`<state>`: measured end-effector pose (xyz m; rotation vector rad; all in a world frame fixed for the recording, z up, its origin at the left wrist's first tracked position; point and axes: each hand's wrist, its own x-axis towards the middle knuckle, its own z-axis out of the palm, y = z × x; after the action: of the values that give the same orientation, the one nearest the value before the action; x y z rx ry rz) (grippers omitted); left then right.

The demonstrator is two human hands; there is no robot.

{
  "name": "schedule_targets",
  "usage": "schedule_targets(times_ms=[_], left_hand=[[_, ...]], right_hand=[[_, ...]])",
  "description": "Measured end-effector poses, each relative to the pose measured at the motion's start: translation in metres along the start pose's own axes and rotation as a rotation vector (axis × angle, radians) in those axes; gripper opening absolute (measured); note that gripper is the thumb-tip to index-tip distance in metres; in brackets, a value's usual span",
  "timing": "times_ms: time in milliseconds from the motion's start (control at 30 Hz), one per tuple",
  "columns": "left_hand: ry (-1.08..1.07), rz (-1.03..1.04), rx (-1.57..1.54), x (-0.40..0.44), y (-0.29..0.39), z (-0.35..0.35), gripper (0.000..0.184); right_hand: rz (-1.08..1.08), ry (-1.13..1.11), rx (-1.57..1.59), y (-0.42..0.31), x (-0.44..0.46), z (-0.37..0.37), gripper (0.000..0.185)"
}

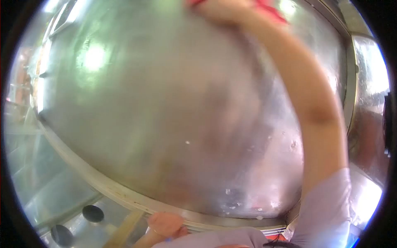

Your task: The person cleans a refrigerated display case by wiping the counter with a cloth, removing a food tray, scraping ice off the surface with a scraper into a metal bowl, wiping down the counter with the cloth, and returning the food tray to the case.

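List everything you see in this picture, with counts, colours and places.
Metal surface: one, silver-grey, filling the centre
Red cloth: apparently one, red, at the right hand, top edge
Pale rim: one, beige, along the surface's lower left
White flecks: several, white, mostly lower right of the surface
Dark round shapes: two, blackish, lower left
Tan strip: one, yellowish, bottom left
Shiny panel: one, silvery, far right
Left hand: one, bare, bottom, by the rim
Right hand: one, bare, blurred, top
Sleeves: two, greyish lavender, bottom
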<state>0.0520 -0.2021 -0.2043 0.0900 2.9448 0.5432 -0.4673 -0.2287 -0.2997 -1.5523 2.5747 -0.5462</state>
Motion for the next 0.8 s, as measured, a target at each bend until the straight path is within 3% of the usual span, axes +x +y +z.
schedule_targets(times_ms=[100,200,267,300,333,367,400,433,467,500,567,700,733,800], left_hand=[[0.119,-0.045,0.009,0.001,0.005,0.007,0.025],[0.153,-0.002,0.044,0.002,0.003,0.009,0.025],[0.071,0.010,0.012,-0.009,-0.002,0.012,0.025],[0.022,0.024,-0.004,-0.012,-0.003,0.012,0.025],[0.111,0.048,0.023,-0.008,-0.002,0.012,0.024],[0.106,0.053,0.015,-0.008,-0.002,0.012,0.024],[0.101,0.055,0.010,-0.009,-0.002,0.011,0.024],[0.099,0.051,0.007,-0.010,-0.002,0.013,0.024],[0.155,0.059,0.016,-0.008,-0.002,0.017,0.025],[0.204,0.068,0.025,-0.007,-0.003,0.020,0.026],[0.214,0.061,0.048,-0.008,-0.001,0.021,0.028],[0.183,0.044,0.108,-0.009,0.002,0.021,0.029],[0.194,0.044,0.118,-0.011,0.003,0.024,0.028],[0.241,0.040,0.104,-0.010,0.005,0.029,0.029]], right_hand=[[-0.492,-0.075,0.196,-0.120,-0.072,0.026,0.030],[-0.788,-0.246,0.362,-0.144,-0.166,0.005,0.030],[-0.677,-0.314,0.295,-0.089,-0.177,-0.034,0.030],[-0.489,-0.300,0.169,-0.045,-0.169,-0.052,0.030],[-0.256,-0.279,0.045,0.006,-0.159,-0.068,0.030],[0.066,-0.264,-0.071,0.064,-0.147,-0.088,0.030],[0.356,-0.169,-0.136,0.124,-0.144,-0.105,0.030],[0.500,0.019,-0.132,0.182,-0.154,-0.121,0.030],[0.359,0.302,-0.059,0.225,-0.176,-0.130,0.034],[0.436,0.330,-0.048,0.233,-0.190,-0.135,0.043],[0.789,0.282,-0.306,0.225,-0.204,-0.125,0.049],[0.696,0.105,-0.206,0.098,-0.223,-0.102,0.050],[0.539,0.232,-0.252,0.065,-0.231,-0.080,0.047],[0.390,0.151,-0.214,-0.026,-0.238,-0.063,0.043]])
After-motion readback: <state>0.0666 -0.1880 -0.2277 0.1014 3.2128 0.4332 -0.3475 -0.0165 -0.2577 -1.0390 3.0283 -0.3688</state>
